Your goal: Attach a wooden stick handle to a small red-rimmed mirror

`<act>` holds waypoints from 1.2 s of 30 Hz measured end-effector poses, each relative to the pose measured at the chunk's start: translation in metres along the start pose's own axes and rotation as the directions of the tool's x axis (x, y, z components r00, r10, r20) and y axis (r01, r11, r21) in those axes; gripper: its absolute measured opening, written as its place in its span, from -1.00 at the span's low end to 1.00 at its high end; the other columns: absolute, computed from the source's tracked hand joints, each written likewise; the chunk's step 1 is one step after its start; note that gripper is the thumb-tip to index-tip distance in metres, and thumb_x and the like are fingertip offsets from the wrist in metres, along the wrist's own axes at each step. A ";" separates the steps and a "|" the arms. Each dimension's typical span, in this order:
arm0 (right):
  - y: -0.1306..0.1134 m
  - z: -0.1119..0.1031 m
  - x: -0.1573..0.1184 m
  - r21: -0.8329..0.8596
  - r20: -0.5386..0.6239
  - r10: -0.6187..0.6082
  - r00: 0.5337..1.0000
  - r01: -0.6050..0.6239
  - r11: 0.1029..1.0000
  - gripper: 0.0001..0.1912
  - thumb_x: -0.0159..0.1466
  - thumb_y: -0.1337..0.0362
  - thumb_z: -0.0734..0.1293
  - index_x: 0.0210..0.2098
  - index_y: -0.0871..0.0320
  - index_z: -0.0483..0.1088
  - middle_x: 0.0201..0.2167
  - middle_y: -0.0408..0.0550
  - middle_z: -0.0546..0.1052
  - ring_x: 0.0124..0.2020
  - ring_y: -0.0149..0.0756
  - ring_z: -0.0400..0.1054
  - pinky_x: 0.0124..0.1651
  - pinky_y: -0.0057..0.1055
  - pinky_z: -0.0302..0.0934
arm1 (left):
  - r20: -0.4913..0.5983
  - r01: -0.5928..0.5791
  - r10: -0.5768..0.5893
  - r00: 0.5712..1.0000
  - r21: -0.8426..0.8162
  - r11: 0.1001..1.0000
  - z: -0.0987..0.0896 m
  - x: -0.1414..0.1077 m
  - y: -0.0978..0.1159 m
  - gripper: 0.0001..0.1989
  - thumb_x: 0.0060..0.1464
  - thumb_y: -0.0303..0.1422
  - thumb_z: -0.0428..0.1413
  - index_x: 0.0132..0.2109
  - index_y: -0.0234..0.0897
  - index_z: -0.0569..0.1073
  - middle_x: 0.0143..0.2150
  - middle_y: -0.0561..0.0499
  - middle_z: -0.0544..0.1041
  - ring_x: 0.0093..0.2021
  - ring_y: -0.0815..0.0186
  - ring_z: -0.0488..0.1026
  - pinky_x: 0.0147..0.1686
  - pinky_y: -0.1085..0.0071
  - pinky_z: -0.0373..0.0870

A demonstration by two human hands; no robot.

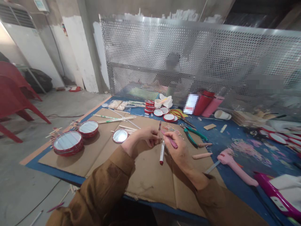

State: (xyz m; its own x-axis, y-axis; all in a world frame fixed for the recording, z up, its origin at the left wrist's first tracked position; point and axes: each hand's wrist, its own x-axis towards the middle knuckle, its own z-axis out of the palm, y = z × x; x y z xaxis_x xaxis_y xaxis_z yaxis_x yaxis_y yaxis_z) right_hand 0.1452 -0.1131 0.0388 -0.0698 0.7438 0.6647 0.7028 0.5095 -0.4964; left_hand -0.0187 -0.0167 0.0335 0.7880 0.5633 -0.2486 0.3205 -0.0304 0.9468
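Note:
Over the cardboard sheet (143, 175), my left hand (149, 136) is closed, pinching a narrow brown strip (160, 125) that stands up from the fingertips. My right hand (176, 144) is closed around a purple pen-like tool (173, 143); its tip is close to the strip, though I cannot tell if they touch. Just below both hands is a white marker (162, 153) with a red end. A small round drum (120, 136) with a pale face lies left of my left hand. Green-handled pliers (191, 137) rest to the right of my right hand.
Red drums (67, 142) with sticks stand at left. A pink glue gun (237, 166), rubber bands (250, 150) and a magenta box (274, 191) are at right. Behind are a red bottle (204, 105), a phone (191, 104) and a perforated metal screen (141, 50).

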 end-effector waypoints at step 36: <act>0.006 0.005 -0.003 0.020 0.009 -0.025 1.000 0.024 1.000 -0.90 0.30 0.25 0.26 -0.24 0.09 0.40 -0.33 -0.07 0.56 -0.29 -0.24 0.44 -0.21 -0.31 0.32 | -0.016 -0.032 0.032 0.999 0.029 0.999 -0.003 0.006 -0.009 -0.65 -0.06 -0.12 0.20 -0.38 -0.37 0.43 -0.53 0.03 0.43 -0.55 0.37 0.42 -0.51 0.43 0.37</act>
State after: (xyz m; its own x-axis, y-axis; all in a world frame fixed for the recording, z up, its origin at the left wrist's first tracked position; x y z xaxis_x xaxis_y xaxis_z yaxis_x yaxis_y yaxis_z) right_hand 0.1460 -0.1101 0.0313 -0.0937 0.7351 0.6714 0.6869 0.5359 -0.4909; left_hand -0.0188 -0.0109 0.0238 0.7893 0.5753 -0.2145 0.3101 -0.0720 0.9480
